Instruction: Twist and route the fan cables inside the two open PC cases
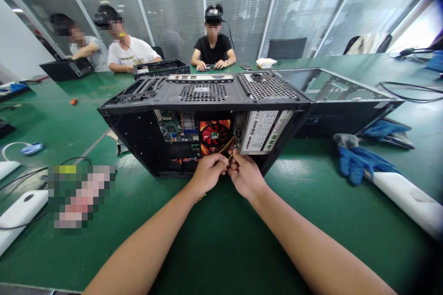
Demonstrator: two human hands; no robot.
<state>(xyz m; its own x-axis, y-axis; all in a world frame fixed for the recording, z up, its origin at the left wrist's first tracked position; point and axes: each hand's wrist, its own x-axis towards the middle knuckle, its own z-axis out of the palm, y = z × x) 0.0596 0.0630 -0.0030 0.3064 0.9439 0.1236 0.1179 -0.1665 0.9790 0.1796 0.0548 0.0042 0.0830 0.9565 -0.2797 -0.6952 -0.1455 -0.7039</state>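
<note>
An open black computer case lies in front of me. Inside are a green motherboard, a red and black fan and a power supply with a white label. Yellow and dark cables run beside the fan down to my hands. Both hands meet at the case's lower front edge, fingertips close together. My left hand is closed in a pinch at the cables. My right hand also pinches there, its fingers curled around the thin wires. The exact part between the fingertips is too small to tell.
A second black case stands behind on the right. Blue gloves and a white power bank lie right; another white block and cables lie left on the green table. Three people sit opposite, handling computer parts.
</note>
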